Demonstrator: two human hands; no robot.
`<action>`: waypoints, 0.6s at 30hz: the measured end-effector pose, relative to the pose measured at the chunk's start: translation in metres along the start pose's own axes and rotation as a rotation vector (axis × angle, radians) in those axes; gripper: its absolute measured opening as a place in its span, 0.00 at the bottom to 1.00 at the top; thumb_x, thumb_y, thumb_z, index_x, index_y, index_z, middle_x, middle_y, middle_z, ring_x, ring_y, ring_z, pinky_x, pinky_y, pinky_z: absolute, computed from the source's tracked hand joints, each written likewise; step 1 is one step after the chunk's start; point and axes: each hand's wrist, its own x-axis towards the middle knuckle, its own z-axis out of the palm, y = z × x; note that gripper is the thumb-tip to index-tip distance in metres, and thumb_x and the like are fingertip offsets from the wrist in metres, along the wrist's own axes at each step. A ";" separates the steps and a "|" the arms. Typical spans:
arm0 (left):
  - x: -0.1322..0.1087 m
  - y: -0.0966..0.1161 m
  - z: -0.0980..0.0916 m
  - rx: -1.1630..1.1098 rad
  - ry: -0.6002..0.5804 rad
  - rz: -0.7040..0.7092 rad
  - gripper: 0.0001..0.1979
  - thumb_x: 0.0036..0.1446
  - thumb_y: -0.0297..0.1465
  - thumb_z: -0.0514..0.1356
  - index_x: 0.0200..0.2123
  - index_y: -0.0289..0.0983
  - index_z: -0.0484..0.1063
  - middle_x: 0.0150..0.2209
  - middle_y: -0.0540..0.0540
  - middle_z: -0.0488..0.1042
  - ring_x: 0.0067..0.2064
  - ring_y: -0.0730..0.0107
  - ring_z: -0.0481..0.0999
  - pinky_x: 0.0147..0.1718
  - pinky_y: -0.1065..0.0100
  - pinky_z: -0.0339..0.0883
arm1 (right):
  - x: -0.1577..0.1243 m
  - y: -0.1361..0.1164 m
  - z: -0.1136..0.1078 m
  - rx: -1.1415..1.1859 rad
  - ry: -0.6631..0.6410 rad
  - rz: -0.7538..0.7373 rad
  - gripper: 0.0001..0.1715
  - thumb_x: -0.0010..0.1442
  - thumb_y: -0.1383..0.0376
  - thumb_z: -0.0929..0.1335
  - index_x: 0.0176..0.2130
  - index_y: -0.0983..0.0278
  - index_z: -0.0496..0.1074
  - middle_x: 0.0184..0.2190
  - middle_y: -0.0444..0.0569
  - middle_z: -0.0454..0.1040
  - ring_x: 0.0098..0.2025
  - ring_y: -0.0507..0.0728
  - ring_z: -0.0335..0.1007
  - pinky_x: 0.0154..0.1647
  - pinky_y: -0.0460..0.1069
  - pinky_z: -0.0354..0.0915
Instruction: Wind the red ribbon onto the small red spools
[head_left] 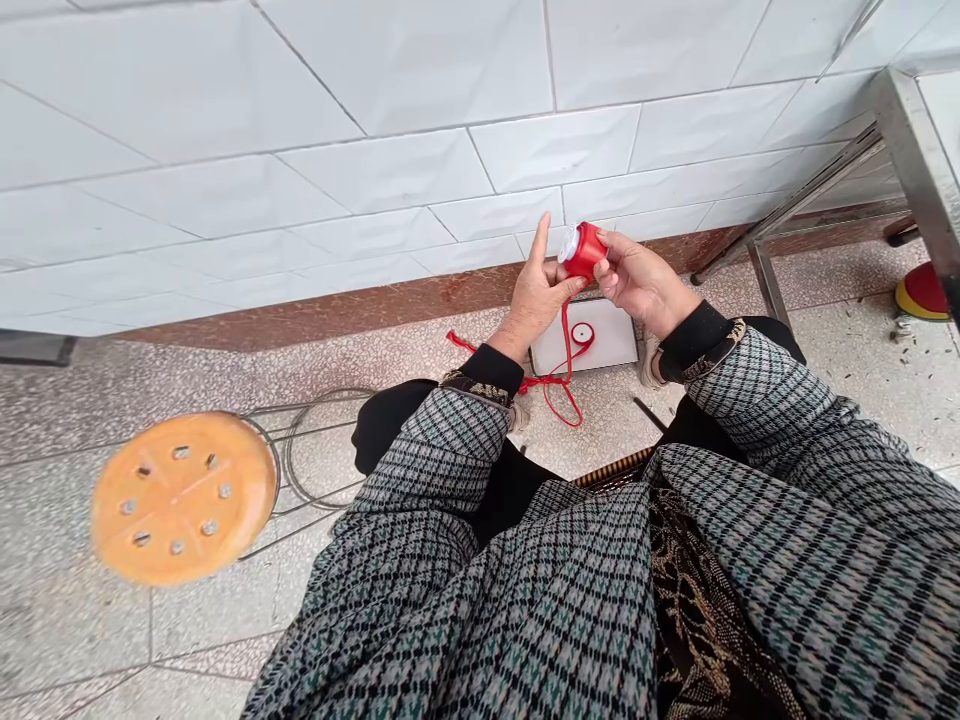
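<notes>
A roll of red ribbon (587,250) with white ends is held up in front of the wall between my two hands. My right hand (641,285) grips it from the right with thumb and fingers. On the other side, my left hand (536,295) has its thumb and bent fingers against the roll's lower left, while the index finger points up. A red ribbon strand (566,345) hangs from beside my left thumb. Below lies a white board or box lid (615,335) with a small white-centred ribbon spool (583,334) on it. Loose red ribbon trails over the floor.
To the left an orange round stool (176,500) with metal legs lies tipped over. A white tiled wall (420,180) runs across the front. At right stands a metal table frame (765,275), with a red and yellow object (926,290) near it. A dark stick (649,413) lies between my legs.
</notes>
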 end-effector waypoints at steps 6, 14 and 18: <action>0.004 0.006 -0.010 -0.006 -0.136 -0.019 0.39 0.46 0.25 0.78 0.62 0.46 0.76 0.31 0.52 0.80 0.26 0.71 0.75 0.28 0.69 0.69 | -0.007 -0.006 0.000 0.050 0.004 0.134 0.08 0.74 0.67 0.70 0.39 0.65 0.73 0.26 0.41 0.75 0.19 0.43 0.65 0.16 0.36 0.60; 0.006 0.000 -0.006 -0.121 -0.056 -0.098 0.37 0.52 0.31 0.79 0.64 0.40 0.72 0.40 0.43 0.82 0.29 0.70 0.78 0.31 0.65 0.74 | -0.018 -0.003 0.000 -0.176 -0.131 -0.042 0.12 0.69 0.60 0.77 0.39 0.64 0.75 0.24 0.41 0.77 0.19 0.45 0.68 0.17 0.38 0.61; 0.003 -0.002 -0.002 -0.124 -0.038 -0.084 0.35 0.55 0.35 0.78 0.64 0.43 0.72 0.40 0.44 0.82 0.30 0.69 0.79 0.31 0.66 0.75 | -0.021 0.003 0.004 -0.300 -0.130 -0.131 0.18 0.65 0.57 0.80 0.35 0.64 0.74 0.21 0.41 0.76 0.20 0.46 0.71 0.19 0.39 0.62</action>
